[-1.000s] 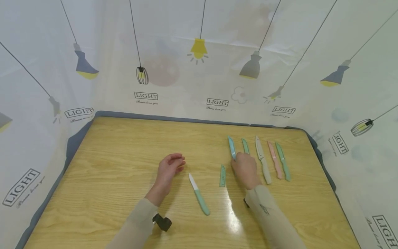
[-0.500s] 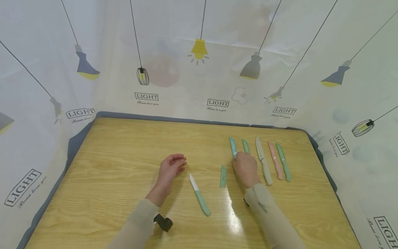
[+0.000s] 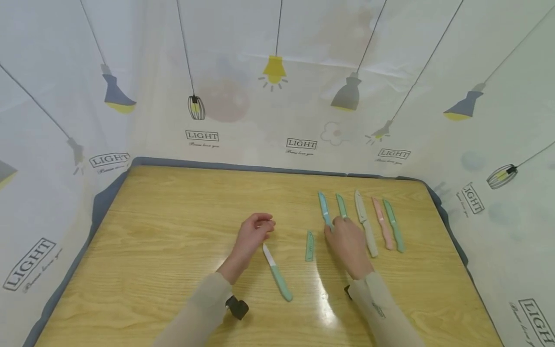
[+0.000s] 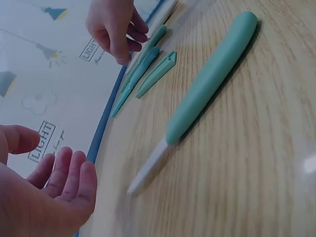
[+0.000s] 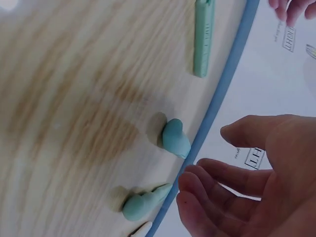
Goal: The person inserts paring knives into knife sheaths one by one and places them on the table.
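A small knife [image 3: 281, 283] with a green handle and a bare white blade lies on the table. My left hand [image 3: 255, 230] hovers just beyond its tip, fingers loosely bent and holding nothing. My right hand [image 3: 348, 243] is over the handle ends of a blue sheathed knife [image 3: 323, 206] and a green sheathed knife [image 3: 341, 204], partly hiding them in the head view. In the right wrist view, the thumb and fingers [image 5: 195, 197] are apart, with nothing between them. Between the hands lies a green blade sheath [image 3: 310, 246].
Right of my right hand, a cream knife [image 3: 370, 238], a pink knife [image 3: 382, 221] and another green knife [image 3: 393, 224] lie in a row. A printed white curtain [image 3: 243, 86] stands around the wooden table [image 3: 173, 207].
My right hand has drawn back from the blue knife, slightly to the right, and more of that knife shows. My left hand has shifted right, towards the bare blade's tip.
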{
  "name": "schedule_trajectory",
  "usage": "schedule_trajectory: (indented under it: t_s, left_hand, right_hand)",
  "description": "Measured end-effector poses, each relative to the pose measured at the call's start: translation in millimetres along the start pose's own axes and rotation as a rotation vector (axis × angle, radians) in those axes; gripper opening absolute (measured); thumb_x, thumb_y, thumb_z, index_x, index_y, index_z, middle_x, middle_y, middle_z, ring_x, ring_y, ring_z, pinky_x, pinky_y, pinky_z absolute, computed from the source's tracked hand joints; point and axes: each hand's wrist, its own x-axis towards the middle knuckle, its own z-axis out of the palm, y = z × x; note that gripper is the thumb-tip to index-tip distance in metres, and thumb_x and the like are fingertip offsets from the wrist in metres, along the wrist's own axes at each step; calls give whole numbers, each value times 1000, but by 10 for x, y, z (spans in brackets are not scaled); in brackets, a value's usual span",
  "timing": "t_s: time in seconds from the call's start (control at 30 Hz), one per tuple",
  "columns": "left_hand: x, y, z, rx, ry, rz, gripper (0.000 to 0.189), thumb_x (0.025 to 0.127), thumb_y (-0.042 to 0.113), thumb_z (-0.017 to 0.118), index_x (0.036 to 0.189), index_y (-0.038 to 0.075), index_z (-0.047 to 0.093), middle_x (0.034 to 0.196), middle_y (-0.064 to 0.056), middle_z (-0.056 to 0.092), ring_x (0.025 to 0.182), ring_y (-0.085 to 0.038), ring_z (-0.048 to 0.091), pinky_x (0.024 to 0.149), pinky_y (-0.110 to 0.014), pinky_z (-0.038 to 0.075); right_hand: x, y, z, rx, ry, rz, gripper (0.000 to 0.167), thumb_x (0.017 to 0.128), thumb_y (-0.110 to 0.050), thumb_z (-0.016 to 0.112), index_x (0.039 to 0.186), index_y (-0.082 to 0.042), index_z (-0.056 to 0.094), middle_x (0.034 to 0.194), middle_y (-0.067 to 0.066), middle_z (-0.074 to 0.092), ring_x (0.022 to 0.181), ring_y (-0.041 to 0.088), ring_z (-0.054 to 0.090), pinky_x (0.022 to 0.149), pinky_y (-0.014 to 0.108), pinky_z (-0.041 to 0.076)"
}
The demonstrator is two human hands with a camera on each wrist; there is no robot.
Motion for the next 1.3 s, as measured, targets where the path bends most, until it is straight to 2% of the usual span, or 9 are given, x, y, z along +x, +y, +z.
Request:
schedule_trajectory:
  t_s: [0.07, 0.23, 0.4, 0.53, 0.7, 0.93, 1.03, 1.3]
  left_hand:
    - [0, 15, 37, 67, -27, 29, 36, 102, 17, 62, 131, -5, 60, 121, -16, 67, 110, -30, 65, 97, -47, 55]
    - [6, 57, 149, 283, -90, 82, 36, 101, 20, 61, 131, -1, 62, 119, -12, 67, 111, -30, 64, 95, -45, 55]
    - [57, 39, 290, 498, -169, 142, 38, 99, 23, 62, 131, 2, 63, 118, -10, 68, 110, -28, 66, 89, -41, 58]
    - [81, 5, 453, 695, -190, 181, 38, 100, 24, 61, 132, 4, 63, 117, -10, 67, 105, -26, 66, 85, -40, 58]
    - [93, -15, 662, 948, -207, 215, 39, 102, 27, 61, 134, 5, 62, 119, -10, 66, 102, -24, 66, 85, -39, 58]
    - [125, -26, 849, 1143, -272, 228, 54, 97, 43, 69, 128, 0, 60, 105, -9, 62, 85, -21, 62, 70, -36, 59]
    - [138, -63, 904, 1193, -275, 224, 57, 95, 50, 70, 126, 2, 60, 104, -8, 59, 86, -22, 60, 71, -37, 58]
    - [134, -86, 1007, 1317, -261, 265, 65, 92, 60, 70, 124, 3, 62, 109, -10, 59, 93, -26, 61, 71, -37, 57]
  right_hand:
    - [-45, -14, -31, 16, -26, 11, 37, 103, -28, 61, 115, 6, 69, 95, 18, 68, 70, 25, 62, 54, 38, 56]
    - [-146, -50, -92, 47, -69, 47, 39, 103, -30, 61, 121, 4, 68, 104, 19, 68, 70, 23, 60, 51, 33, 52]
    - [-222, -42, -132, 59, -55, 76, 40, 103, -31, 59, 122, 2, 69, 113, 21, 68, 86, 32, 66, 61, 42, 59]
    - [-268, -6, -151, 63, -52, 101, 42, 103, -33, 56, 125, 0, 69, 120, 21, 67, 97, 36, 67, 70, 50, 60]
    - [-306, 57, -180, 56, -68, 123, 44, 103, -35, 53, 127, -1, 67, 122, 21, 66, 103, 38, 66, 75, 52, 60]
    - [-346, 143, -207, 63, -53, 96, 42, 103, -33, 58, 124, 2, 69, 117, 21, 68, 94, 36, 69, 68, 49, 60]
    - [-351, 177, -196, 69, -52, 93, 42, 103, -32, 59, 124, 2, 69, 116, 22, 68, 93, 36, 69, 68, 48, 60]
    - [-349, 250, -186, 66, -50, 124, 44, 104, -34, 55, 125, 2, 69, 121, 24, 66, 102, 40, 67, 73, 53, 60]
